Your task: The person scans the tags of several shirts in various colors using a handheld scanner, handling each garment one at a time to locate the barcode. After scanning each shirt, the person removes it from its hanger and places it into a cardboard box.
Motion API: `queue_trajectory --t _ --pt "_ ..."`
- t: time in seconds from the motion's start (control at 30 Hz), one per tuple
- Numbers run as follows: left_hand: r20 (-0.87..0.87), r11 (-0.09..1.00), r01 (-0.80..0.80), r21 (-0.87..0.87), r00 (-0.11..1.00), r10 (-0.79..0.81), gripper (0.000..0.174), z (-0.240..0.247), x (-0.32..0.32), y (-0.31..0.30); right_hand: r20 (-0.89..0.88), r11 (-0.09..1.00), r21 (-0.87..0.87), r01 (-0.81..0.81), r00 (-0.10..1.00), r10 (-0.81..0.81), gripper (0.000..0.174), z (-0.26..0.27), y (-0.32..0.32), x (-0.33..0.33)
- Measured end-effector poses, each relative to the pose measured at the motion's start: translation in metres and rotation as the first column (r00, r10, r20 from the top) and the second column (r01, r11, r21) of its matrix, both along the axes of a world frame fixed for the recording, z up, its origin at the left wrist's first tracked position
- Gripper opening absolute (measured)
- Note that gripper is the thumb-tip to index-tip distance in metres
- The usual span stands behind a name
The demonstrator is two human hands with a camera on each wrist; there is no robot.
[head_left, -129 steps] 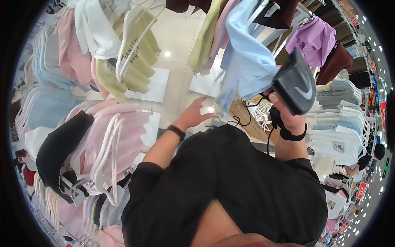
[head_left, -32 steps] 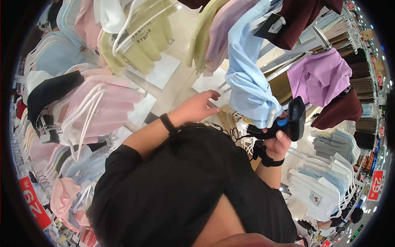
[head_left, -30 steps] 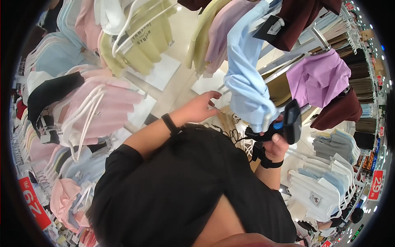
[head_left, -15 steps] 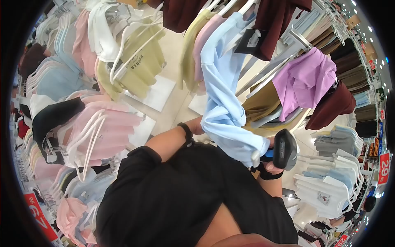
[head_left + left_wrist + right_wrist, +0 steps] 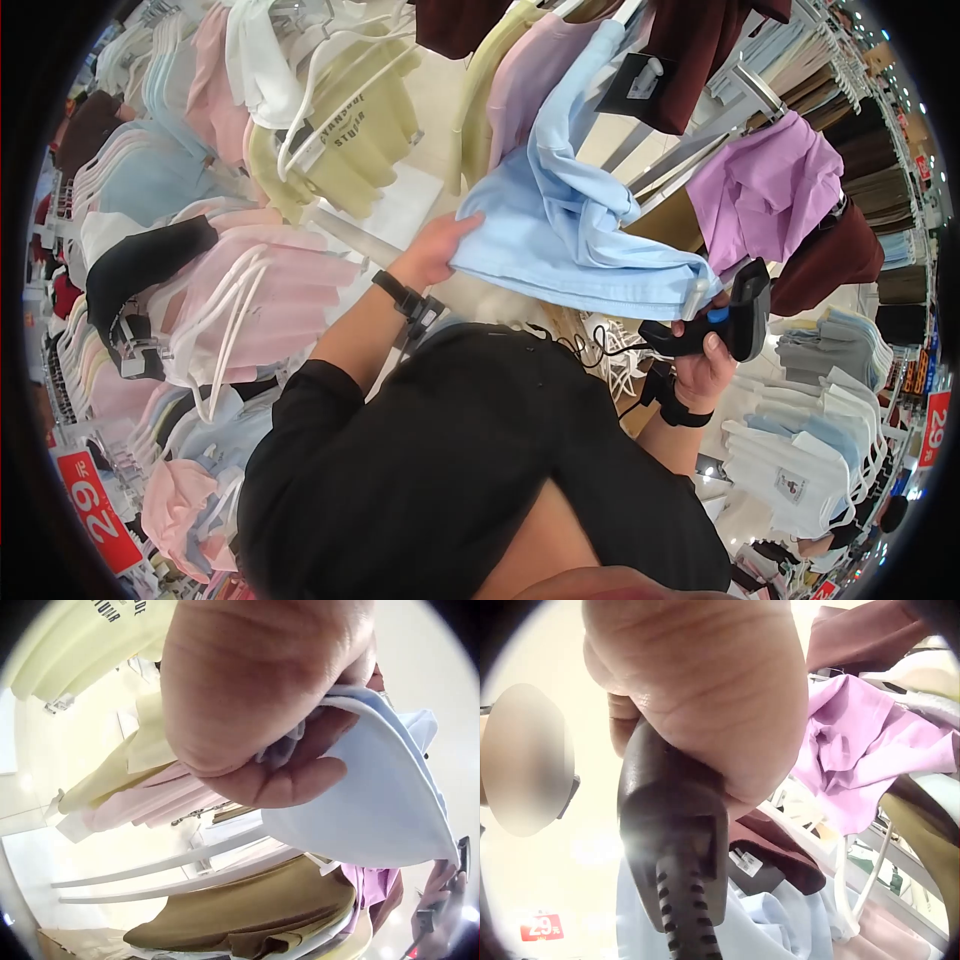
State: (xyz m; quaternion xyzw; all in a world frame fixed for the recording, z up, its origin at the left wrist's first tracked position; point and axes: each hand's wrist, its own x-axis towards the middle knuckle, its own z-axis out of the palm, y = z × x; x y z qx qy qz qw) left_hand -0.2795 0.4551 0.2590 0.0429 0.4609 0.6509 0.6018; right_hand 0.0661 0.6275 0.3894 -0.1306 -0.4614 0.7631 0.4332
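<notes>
Black top (image 5: 450, 450): nearest to my head view, it fills the lower middle.
Left hand (image 5: 435, 250): I see it pinching the edge of the light blue shirt (image 5: 570, 240). The wrist view shows the thumb and fingers curled on the cloth.
Right hand (image 5: 705, 365): its fingers are wrapped round the handle of the black scanner (image 5: 738, 318).
Black scanner: held head-up, with a blue button by the thumb. A cable (image 5: 590, 350) runs from the handle base toward the black top.
Light blue shirt: it hangs from the rail above, its lower part stretched sideways between my two hands. The left end is in the left hand and the right end is just beside the black scanner.
Lilac shirt (image 5: 765, 185): on the rack behind the black scanner, beside dark red garments.
Yellow shirt (image 5: 345, 130): on a white hanger, upper left.
Pink shirts (image 5: 270, 300): on white hangers, left of the left hand's arm.
Red price sign (image 5: 95, 500): far lower left, reading 29.
</notes>
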Motion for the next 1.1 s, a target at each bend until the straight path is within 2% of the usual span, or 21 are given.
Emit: queue_trajectory --t 0.13,0.17,0.2,0.23,0.27,0.3,0.33,0.37,0.4,0.43,0.5,0.6,0.63,0.73,0.77,0.83,0.87,0.9,1.0,1.03,1.1 --pt "-0.126 0.997 0.069 -0.046 0.989 -0.075 0.052 -0.024 0.001 0.001 0.018 0.989 0.077 -0.123 0.992 0.122 0.064 -0.023 0.012 0.008" --pt "-0.376 0.983 0.164 -0.084 0.908 -0.184 0.056 -0.042 -0.002 0.000 0.054 0.993 0.054 -0.108 0.993 0.105 0.064 -0.021 0.006 0.004" --pt "-0.626 0.958 0.167 -0.234 0.728 -0.280 0.056 -0.041 0.004 0.001 0.117 0.991 0.044 -0.123 0.986 0.118 0.063 -0.017 0.000 -0.001" --pt "-0.796 0.921 0.114 -0.372 0.472 -0.379 0.056 -0.036 0.011 -0.001 0.194 0.983 0.045 -0.180 0.966 0.168 0.066 -0.014 -0.005 -0.004" --pt "-0.865 0.878 0.012 -0.478 0.170 -0.473 0.056 -0.031 0.016 -0.002 0.269 0.971 0.038 -0.237 0.938 0.218 0.069 -0.013 -0.008 -0.007" --pt "-0.893 0.917 0.089 -0.389 0.209 -0.399 0.061 -0.024 0.017 -0.002 0.390 0.972 0.065 -0.225 0.903 0.182 0.073 -0.019 -0.013 -0.010" --pt "-0.801 0.948 0.217 -0.232 0.510 -0.313 0.064 -0.006 0.022 -0.001 0.492 0.956 0.111 -0.273 0.851 0.185 0.074 -0.010 -0.018 -0.019" --pt "-0.597 0.958 0.283 -0.043 0.762 -0.252 0.067 0.019 0.031 0.001 0.588 0.931 0.156 -0.329 0.789 0.180 0.075 -0.001 -0.022 -0.028" --pt "-0.307 0.949 0.274 0.153 0.926 -0.218 0.071 0.037 0.040 0.004 0.674 0.899 0.196 -0.391 0.720 0.166 0.077 0.008 -0.027 -0.037" --pt "-0.225 0.935 0.300 0.186 0.940 -0.257 0.069 0.047 0.046 0.005 0.642 0.870 0.182 -0.459 0.726 0.248 0.072 0.006 -0.029 -0.043" --pt "-0.065 0.905 0.334 0.263 0.942 -0.329 0.066 0.061 0.053 0.011 0.593 0.774 0.233 -0.588 0.717 0.366 0.063 0.000 -0.029 -0.052" --pt "-0.431 0.903 0.415 0.110 0.839 -0.332 0.054 0.072 0.062 0.020 0.651 0.630 0.311 -0.712 0.642 0.404 0.064 0.010 -0.025 -0.062" --pt "-0.466 0.931 0.362 0.057 0.834 -0.295 0.047 0.075 0.062 0.022 0.636 0.630 0.382 -0.676 0.687 0.352 0.065 0.009 -0.026 -0.062" --pt "-0.482 0.958 0.285 -0.014 0.838 -0.257 0.044 0.047 0.046 0.018 0.650 0.732 0.287 -0.618 0.687 0.325 0.067 0.000 -0.024 -0.050" --pt "-0.534 0.980 0.190 0.055 0.835 -0.132 0.037 0.036 0.044 0.016 0.632 0.766 0.278 -0.579 0.711 0.308 0.070 -0.024 -0.020 -0.038" --pt "-0.674 0.990 0.119 -0.070 0.726 -0.135 0.032 0.018 0.027 0.009 0.667 0.856 0.144 -0.497 0.687 0.287 0.068 -0.020 -0.019 -0.028" --pt "-0.735 0.989 0.076 -0.126 0.662 -0.145 0.030 0.010 0.020 0.005 0.641 0.893 -0.016 -0.449 0.681 0.353 0.067 -0.011 -0.021 -0.025" --pt "-0.785 0.995 0.024 -0.102 0.612 -0.095 0.026 0.008 0.016 0.004 0.603 0.909 -0.174 -0.380 0.689 0.403 0.065 -0.001 -0.023 -0.024" --pt "-0.895 0.986 -0.031 -0.166 0.424 -0.138 0.026 0.001 0.000 0.001 0.606 0.955 -0.003 -0.296 0.759 0.237 0.062 -0.017 -0.022 -0.018" --pt "-0.901 0.982 -0.041 -0.186 0.406 -0.154 0.026 -0.004 -0.004 0.001 0.626 0.952 -0.038 -0.305 0.735 0.261 0.064 -0.018 -0.020 -0.016" --pt "-0.910 0.972 -0.066 -0.225 0.372 -0.185 0.027 -0.012 -0.009 0.001 0.641 0.950 0.000 -0.312 0.729 0.240 0.061 -0.025 -0.018 -0.012"
